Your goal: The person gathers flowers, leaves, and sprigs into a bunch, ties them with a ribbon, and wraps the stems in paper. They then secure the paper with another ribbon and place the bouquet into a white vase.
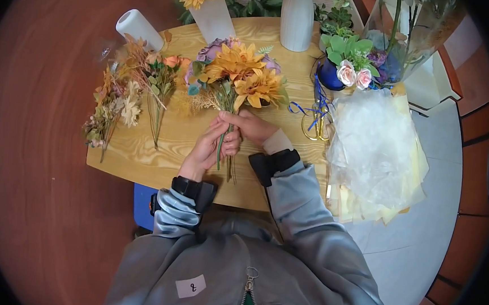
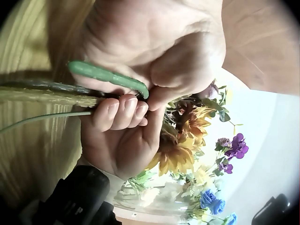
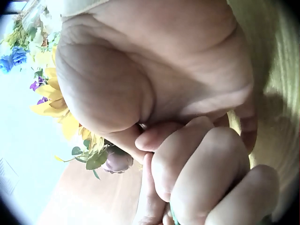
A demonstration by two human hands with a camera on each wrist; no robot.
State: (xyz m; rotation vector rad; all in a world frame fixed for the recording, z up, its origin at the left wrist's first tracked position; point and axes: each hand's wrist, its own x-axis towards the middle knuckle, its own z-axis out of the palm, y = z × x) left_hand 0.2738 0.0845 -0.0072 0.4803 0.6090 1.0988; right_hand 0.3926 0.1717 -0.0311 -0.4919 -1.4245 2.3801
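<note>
A bouquet of orange and mauve artificial flowers (image 1: 239,67) is held upright over the table, its stems hanging below the hands. The left hand (image 1: 206,144) curls its fingers round the stems (image 2: 51,96), which stick out past the fingers in the left wrist view. Against it, the right hand (image 1: 256,128) reaches round the stems just under the blooms, its thumb near the left thumb. In the right wrist view the right palm (image 3: 154,61) covers most of the stems, and the left fingers (image 3: 206,173) lie beside it.
Bunches of dried-look flowers (image 1: 111,106) lie at the left of the table (image 1: 171,153). White vases (image 1: 297,20) stand behind, with a blue pot (image 1: 332,76) of pink roses. Gold scissors (image 1: 314,129) with blue ribbon lie near stacked wrapping sheets (image 1: 375,144) on the right.
</note>
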